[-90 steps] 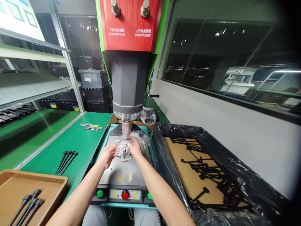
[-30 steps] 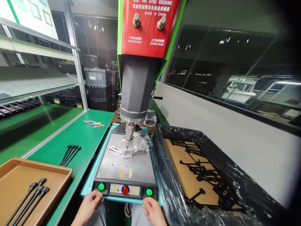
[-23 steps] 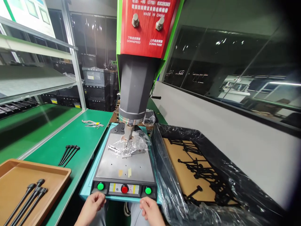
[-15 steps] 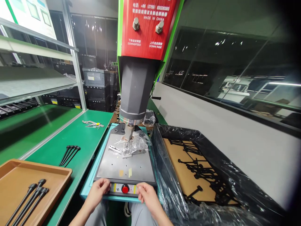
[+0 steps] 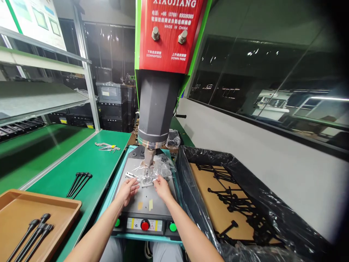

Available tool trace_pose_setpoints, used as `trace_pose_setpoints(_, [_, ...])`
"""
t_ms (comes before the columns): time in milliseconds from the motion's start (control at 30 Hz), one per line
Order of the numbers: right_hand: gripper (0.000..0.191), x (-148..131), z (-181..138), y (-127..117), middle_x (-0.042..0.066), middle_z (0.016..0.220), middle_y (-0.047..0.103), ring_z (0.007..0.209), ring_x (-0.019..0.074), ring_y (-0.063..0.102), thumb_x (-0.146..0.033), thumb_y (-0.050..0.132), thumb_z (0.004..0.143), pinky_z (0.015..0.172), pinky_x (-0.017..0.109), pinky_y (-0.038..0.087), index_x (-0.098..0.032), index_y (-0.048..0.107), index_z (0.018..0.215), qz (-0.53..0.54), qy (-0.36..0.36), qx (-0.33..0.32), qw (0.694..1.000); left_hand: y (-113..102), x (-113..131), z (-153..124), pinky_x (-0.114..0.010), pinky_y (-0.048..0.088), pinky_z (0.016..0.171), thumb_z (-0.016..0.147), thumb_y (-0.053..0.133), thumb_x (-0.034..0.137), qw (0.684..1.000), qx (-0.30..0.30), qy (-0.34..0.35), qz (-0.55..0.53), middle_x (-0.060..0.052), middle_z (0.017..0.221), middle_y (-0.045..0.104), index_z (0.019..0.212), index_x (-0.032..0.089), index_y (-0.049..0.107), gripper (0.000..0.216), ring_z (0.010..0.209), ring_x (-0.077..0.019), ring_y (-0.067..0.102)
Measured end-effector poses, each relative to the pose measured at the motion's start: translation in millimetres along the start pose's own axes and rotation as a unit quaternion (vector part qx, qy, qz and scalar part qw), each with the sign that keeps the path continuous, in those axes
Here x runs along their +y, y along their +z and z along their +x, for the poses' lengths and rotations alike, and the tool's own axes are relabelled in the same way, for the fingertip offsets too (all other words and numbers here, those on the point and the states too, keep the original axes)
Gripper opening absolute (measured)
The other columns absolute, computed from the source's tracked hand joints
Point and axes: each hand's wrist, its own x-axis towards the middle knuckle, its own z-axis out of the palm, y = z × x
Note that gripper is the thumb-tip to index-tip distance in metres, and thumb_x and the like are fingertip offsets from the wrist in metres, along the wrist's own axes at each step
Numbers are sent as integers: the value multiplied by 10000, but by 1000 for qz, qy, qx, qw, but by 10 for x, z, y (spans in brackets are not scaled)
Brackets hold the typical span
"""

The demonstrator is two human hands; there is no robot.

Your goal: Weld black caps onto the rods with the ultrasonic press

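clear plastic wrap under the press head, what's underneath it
A small metal fixture shows through the clear plastic wrap on the steel plate; any part in it is hidden.

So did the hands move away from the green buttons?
Yes. Both the left hand and right hand went forward, from the panel by the red button up the metal plate to the plastic-wrapped part.

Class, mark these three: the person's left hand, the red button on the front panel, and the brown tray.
left hand [image 5: 127, 189], head view, back of the hand.
red button [image 5: 144, 225], head view, centre of its cap.
brown tray [image 5: 16, 214], head view, bare floor.
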Motion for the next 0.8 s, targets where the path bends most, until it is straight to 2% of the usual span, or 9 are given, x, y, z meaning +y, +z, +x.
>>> trace_pose_setpoints(67, [477,-35,83,6,82,978,668,832,231,628,-322,591,741,751,344,515,-168,620,1192,-14,-16,14,1000,48,37,-4,-176,494,521,746,745,289,1000,3,10,-2,-37,799,660,864,162,571,246,621,-109,658])
trace_pose_setpoints(133, [491,-89,144,8,98,1123,639,999,264,605,-305,591,750,931,405,456,-192,607,1228,-40,-48,29,998,86,70,-22,-151,473,497,745,737,248,1000,3,21,-4,-6,710,639,811,155,573,199,568,-85,632])
trace_pose_setpoints(233, [500,-205,217,21,88,1270,573,1190,274,517,-299,565,789,1052,441,360,-240,566,1286,-75,-124,30,989,134,120,-60,-140,468,484,723,747,234,999,-5,35,-11,3,666,631,762,148,577,195,538,-73,612])
trace_pose_setpoints(367, [526,-398,326,63,122,1294,546,1204,266,515,-276,561,789,1048,422,374,-206,542,1310,-70,-165,6,984,189,199,-97,-139,480,489,706,765,240,998,-20,48,-23,-16,684,647,766,137,591,211,556,-78,619])
trace_pose_setpoints(533, [385,-587,466,125,113,1208,598,1146,287,546,-272,627,725,1035,427,373,-196,678,1099,-61,-149,1,987,210,308,-72,-143,497,482,718,750,194,997,-18,52,-48,-23,713,656,797,134,596,183,550,-77,621])
trace_pose_setpoints(667, [306,-695,514,147,84,1033,678,964,269,628,-356,615,740,886,395,475,-187,709,977,-26,-131,-17,991,209,387,-27,-141,504,481,736,730,182,996,-10,53,-67,-23,721,656,787,141,575,168,540,-70,616])
trace_pose_setpoints(800, [284,-815,505,132,64,958,691,895,248,624,-370,623,722,826,353,477,-181,702,918,17,-127,-11,992,234,414,-33,-142,499,477,729,735,190,996,-16,56,-64,-27,727,654,805,137,583,178,540,-70,613])
